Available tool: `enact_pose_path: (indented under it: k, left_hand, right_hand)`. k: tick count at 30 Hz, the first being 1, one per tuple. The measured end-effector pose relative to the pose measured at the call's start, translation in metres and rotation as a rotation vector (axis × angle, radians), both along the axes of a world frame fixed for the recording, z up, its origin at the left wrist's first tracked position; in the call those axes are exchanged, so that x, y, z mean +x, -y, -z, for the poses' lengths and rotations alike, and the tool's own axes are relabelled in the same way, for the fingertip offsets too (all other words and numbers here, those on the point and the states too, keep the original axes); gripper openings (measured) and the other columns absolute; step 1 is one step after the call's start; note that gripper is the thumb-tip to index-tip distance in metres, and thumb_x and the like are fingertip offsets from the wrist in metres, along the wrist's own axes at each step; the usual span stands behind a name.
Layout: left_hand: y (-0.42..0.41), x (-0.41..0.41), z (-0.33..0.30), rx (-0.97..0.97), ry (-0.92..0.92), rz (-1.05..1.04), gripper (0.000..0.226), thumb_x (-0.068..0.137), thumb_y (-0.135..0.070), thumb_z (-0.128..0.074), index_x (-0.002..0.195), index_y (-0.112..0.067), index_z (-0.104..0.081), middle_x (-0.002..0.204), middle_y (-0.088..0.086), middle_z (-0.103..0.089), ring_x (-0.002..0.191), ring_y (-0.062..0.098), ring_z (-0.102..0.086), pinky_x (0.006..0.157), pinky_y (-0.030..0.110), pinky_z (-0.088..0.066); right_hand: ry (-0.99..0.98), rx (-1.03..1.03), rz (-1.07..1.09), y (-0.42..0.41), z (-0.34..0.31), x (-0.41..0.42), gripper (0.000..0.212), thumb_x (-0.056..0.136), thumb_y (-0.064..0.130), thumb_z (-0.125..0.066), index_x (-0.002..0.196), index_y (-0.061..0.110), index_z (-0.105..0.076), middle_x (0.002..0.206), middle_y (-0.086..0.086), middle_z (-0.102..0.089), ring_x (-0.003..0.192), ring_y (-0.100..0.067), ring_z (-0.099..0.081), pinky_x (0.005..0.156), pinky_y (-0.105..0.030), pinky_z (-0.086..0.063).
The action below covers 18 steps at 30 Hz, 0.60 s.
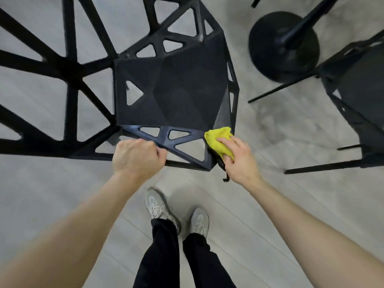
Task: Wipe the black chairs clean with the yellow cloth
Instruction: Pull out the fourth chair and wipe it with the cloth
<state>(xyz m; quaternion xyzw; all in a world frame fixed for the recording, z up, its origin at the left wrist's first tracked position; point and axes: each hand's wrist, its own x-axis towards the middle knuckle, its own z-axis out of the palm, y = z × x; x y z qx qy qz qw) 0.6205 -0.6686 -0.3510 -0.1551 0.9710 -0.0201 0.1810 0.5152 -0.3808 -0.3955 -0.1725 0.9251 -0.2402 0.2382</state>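
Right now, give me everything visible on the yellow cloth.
The yellow cloth is a small, soft, fuzzy-looking rag, bunched into a wad with folds showing. It sits against the near right corner of the black chair, at the end of its openwork backrest rail. The right hand grips it, fingers curled over its top, thumb not visible. The left hand holds the rail, apart from the cloth.
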Motion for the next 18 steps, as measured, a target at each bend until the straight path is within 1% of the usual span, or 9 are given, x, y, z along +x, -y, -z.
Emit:
enact_pose_path:
  k: [2,4,6,8,10,12,14,15,18]
  left_hand:
    - [-0.01,-0.042,0.001,0.01,-0.033,-0.021,0.053,0.097,-0.04,-0.04,0.062,-0.013,-0.069,0.054,0.004,-0.047,0.054,0.029,-0.047,0.057,0.032,-0.033]
    - [-0.019,-0.079,-0.004,0.023,-0.051,-0.003,0.061,0.102,-0.048,-0.04,0.07,-0.009,-0.074,0.061,0.01,-0.059,0.058,0.032,-0.057,0.059,0.034,-0.041]
    - [-0.026,-0.104,-0.009,0.015,-0.058,0.047,0.071,0.102,-0.064,-0.035,0.076,-0.012,-0.077,0.07,0.009,-0.068,0.068,0.033,-0.067,0.063,0.035,-0.046]
    - [-0.033,-0.112,-0.013,0.001,-0.058,0.108,0.08,0.096,-0.081,-0.027,0.081,-0.018,-0.074,0.079,0.003,-0.07,0.078,0.031,-0.07,0.066,0.035,-0.046]
    - [-0.037,-0.111,-0.012,-0.007,-0.041,0.177,0.088,0.089,-0.094,-0.021,0.093,-0.021,-0.069,0.089,0.001,-0.072,0.09,0.03,-0.072,0.072,0.039,-0.049]
    - [-0.039,-0.111,-0.008,-0.023,-0.022,0.181,0.095,0.083,-0.102,-0.016,0.095,-0.023,-0.068,0.077,-0.003,-0.067,0.082,0.029,-0.073,0.071,0.038,-0.051]
    - [-0.041,-0.114,-0.007,-0.074,-0.039,0.147,0.097,0.081,-0.104,-0.016,0.087,-0.026,-0.072,0.058,-0.007,-0.052,0.067,0.027,-0.071,0.063,0.035,-0.044]
    - [-0.042,-0.115,-0.006,-0.102,-0.045,0.144,0.098,0.08,-0.105,-0.015,0.086,-0.027,-0.073,0.054,-0.008,-0.048,0.064,0.027,-0.07,0.061,0.035,-0.041]
    - [-0.043,-0.117,-0.001,-0.132,-0.05,0.195,0.1,0.079,-0.104,-0.008,0.092,-0.029,-0.072,0.055,-0.007,-0.048,0.065,0.028,-0.07,0.06,0.035,-0.041]
  right_hand:
    - [0.007,-0.007,0.157,-0.025,-0.008,0.003,0.063,0.091,0.005,-0.064,0.145,0.036,-0.061,0.147,-0.005,-0.057,0.133,-0.032,-0.052,0.114,-0.045,-0.044]
    - [0.02,-0.05,0.252,-0.047,-0.022,0.011,0.06,0.09,0.004,-0.065,0.143,0.032,-0.063,0.136,-0.005,-0.062,0.125,-0.031,-0.056,0.11,-0.047,-0.047]
    - [0.038,-0.07,0.266,-0.067,-0.038,0.021,0.058,0.091,0.003,-0.065,0.143,0.03,-0.064,0.13,-0.003,-0.063,0.122,-0.029,-0.057,0.109,-0.045,-0.046]
    - [0.076,-0.05,0.282,-0.085,-0.049,0.028,0.058,0.092,0.004,-0.066,0.143,0.032,-0.063,0.132,0.001,-0.062,0.123,-0.026,-0.057,0.11,-0.042,-0.045]
    - [0.113,-0.032,0.315,-0.095,-0.054,0.035,0.059,0.092,0.005,-0.067,0.143,0.036,-0.063,0.135,0.005,-0.061,0.125,-0.024,-0.057,0.11,-0.04,-0.046]
    - [0.141,-0.024,0.34,-0.099,-0.053,0.037,0.061,0.091,0.007,-0.068,0.143,0.039,-0.063,0.138,0.006,-0.06,0.128,-0.024,-0.056,0.112,-0.04,-0.045]
    - [0.139,-0.038,0.355,-0.102,-0.048,0.032,0.062,0.09,0.007,-0.066,0.143,0.04,-0.063,0.14,0.006,-0.059,0.13,-0.023,-0.054,0.115,-0.037,-0.043]
    - [0.129,-0.045,0.366,-0.103,-0.048,0.028,0.061,0.089,0.008,-0.063,0.141,0.039,-0.065,0.138,0.006,-0.06,0.129,-0.022,-0.054,0.114,-0.033,-0.041]
    - [0.074,-0.012,0.441,-0.105,-0.058,0.01,0.051,0.082,0.016,-0.055,0.126,0.035,-0.072,0.128,0.005,-0.065,0.119,-0.023,-0.056,0.099,-0.023,-0.038]
